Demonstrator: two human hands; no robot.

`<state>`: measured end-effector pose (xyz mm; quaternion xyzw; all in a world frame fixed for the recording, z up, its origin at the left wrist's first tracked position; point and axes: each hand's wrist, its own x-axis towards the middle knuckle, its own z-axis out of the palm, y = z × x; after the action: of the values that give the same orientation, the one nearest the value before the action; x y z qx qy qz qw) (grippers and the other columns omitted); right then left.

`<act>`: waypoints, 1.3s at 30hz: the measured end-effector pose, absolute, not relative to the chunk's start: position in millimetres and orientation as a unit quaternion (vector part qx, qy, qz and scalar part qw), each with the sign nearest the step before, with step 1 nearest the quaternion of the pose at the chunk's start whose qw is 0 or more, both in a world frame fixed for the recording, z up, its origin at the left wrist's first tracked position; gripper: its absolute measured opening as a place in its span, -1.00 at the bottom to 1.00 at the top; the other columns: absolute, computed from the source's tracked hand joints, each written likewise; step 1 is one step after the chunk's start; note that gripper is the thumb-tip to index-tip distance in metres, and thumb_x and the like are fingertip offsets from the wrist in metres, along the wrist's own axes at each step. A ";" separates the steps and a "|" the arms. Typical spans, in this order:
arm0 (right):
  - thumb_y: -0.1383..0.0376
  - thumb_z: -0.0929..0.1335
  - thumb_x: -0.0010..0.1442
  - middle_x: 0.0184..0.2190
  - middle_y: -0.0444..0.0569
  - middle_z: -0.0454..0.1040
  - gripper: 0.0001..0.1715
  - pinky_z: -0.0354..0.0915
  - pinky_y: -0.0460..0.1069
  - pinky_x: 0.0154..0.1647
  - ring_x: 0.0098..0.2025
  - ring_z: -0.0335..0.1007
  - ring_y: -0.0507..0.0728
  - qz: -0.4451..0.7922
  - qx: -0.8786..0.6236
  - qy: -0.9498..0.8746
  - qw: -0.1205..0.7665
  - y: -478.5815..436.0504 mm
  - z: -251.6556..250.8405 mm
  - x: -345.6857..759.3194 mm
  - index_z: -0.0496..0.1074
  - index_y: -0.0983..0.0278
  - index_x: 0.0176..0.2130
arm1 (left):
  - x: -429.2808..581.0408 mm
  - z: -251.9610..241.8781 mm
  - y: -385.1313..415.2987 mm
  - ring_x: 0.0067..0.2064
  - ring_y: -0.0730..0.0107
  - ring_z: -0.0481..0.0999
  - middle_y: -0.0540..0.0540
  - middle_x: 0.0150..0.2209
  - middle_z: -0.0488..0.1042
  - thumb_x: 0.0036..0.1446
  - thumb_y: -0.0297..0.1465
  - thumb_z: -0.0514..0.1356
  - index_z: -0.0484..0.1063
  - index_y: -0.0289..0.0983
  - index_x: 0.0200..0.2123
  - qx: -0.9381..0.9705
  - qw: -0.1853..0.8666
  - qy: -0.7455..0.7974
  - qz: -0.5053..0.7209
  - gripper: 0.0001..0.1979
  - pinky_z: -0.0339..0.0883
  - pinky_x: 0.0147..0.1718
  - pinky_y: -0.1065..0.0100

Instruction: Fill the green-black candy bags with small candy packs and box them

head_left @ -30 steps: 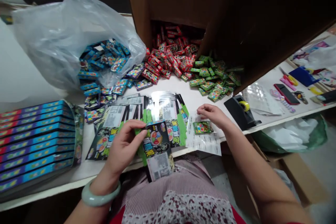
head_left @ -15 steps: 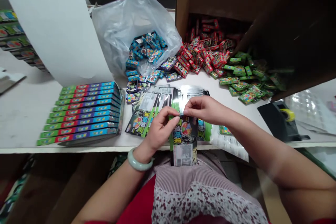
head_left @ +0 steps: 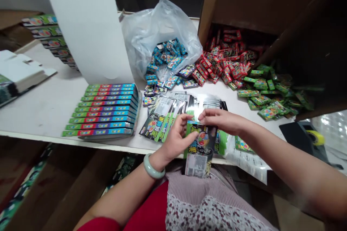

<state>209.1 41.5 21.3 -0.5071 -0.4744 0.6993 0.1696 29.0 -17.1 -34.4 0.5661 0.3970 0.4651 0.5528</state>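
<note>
A flat black and green printed candy packet, with yellow lettering and a pale label panel, hangs upright over the table's front edge by my lap. My left hand is closed around its left side, thumb across the front. My right hand has its fingertips together at the packet's top edge, where a blue strip shows; its thumb is partly hidden. Behind the hands, similar flat packets lie fanned on the table. Small blue boxes, red boxes and green boxes are heaped farther back.
An open white-lidded display box with rows of coloured packs stands at left. A clear plastic bag surrounds the blue boxes. The cardboard box is at the back right. A black tape dispenser sits at the right.
The view has shifted left, so things appear farther right. My left thumb now lies across the packet's front, the right fingers have straightened, and a blue strip shows at the packet's top.
</note>
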 end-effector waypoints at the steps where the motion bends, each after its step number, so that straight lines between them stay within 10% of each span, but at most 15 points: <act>1: 0.25 0.44 -0.08 -0.58 -0.13 0.42 -0.85 0.27 -0.09 -0.57 -0.54 0.33 0.01 0.725 -0.500 -0.447 0.157 39.2 22.4 211.7 0.44 0.27 -0.46 | 26.6 -35.6 -23.2 -0.19 0.34 0.50 -0.12 -0.16 0.45 0.08 -0.37 0.27 0.26 -0.22 -0.02 0.555 0.598 0.374 0.441 -0.60 0.42 -0.22 0.30; 4: 0.13 0.45 -0.05 -0.44 0.00 0.51 -0.75 0.39 -0.02 -0.40 -0.40 0.45 0.11 0.723 -0.504 -0.443 0.165 33.5 27.5 224.9 0.50 0.26 -0.43 | 14.1 -26.9 -38.1 -0.20 0.27 0.53 -0.15 -0.20 0.49 0.13 -0.30 0.23 0.33 -0.27 -0.06 0.573 0.621 0.339 0.413 -0.68 0.45 -0.21 0.25; 10: -0.28 0.36 -0.12 -0.20 0.17 0.56 -0.40 0.44 0.22 -0.17 -0.13 0.50 0.39 0.722 -0.504 -0.438 0.183 38.7 41.4 221.9 0.58 0.02 -0.24 | -25.6 31.2 -31.6 0.00 0.14 0.49 -0.23 -0.07 0.50 0.14 -0.47 0.14 0.38 -0.20 -0.08 0.791 0.314 0.277 0.446 -0.75 0.39 0.01 0.13; 19: 0.03 0.44 0.02 -0.14 0.03 0.52 -0.21 0.43 0.11 -0.14 -0.16 0.48 0.21 0.612 -0.372 -0.634 0.292 74.9 44.4 87.3 0.27 0.14 0.19 | -156.9 15.5 -25.7 0.07 0.14 0.38 -0.21 -0.04 0.46 0.11 -0.51 0.04 0.36 -0.23 0.02 0.744 -0.043 0.545 0.385 -0.61 0.21 0.09 0.02; 39: 0.43 0.22 0.21 0.11 0.05 0.41 -0.42 0.29 0.12 0.11 0.11 0.35 0.19 0.249 -0.234 -0.897 0.282 118.1 -0.6 -81.4 0.23 0.24 0.21 | -267.6 -17.5 9.7 -0.23 0.23 0.40 -0.05 -0.41 0.44 0.15 -0.40 0.16 0.40 -0.21 -0.43 0.666 -0.050 0.701 0.249 -0.90 0.28 -0.15 0.23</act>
<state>-81.4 118.1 -0.6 -0.2337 -0.8966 0.2487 0.2823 -267.6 9.7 -17.5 0.6661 0.7012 0.2494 -0.0501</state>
